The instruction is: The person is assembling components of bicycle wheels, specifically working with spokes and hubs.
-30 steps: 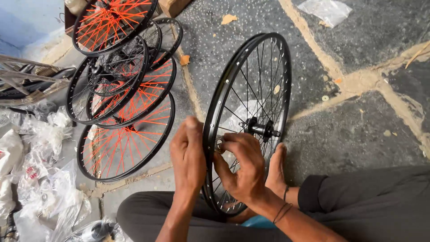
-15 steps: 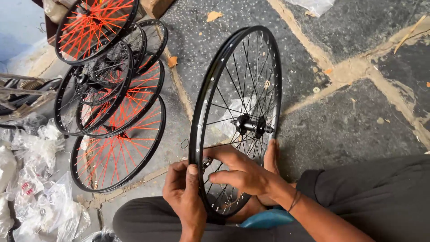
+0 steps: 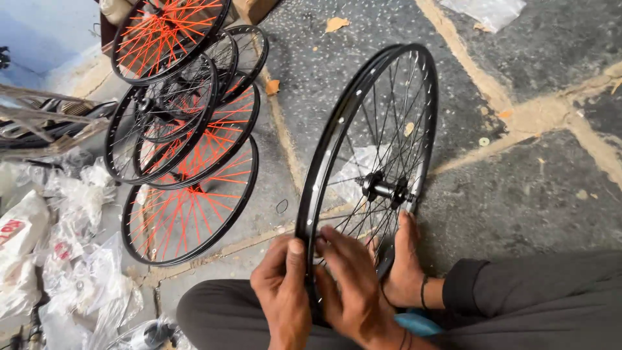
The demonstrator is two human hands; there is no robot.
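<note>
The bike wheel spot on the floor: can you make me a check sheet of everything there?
Surface: grey stone floor with sandy joints and a few dry leaves.
Job's things: black wheel stands upright on its rim, dark spokes, hub in the middle; a bare foot rests against it.
Clutter: crumpled plastic bags at the left.
Grippers: left hand and right hand both clasp the rim at its lower edge.
Cables: nothing seen.
Surroundings: stack of wheels, some with orange spokes, lying flat and overlapping; blue wall behind.
</note>
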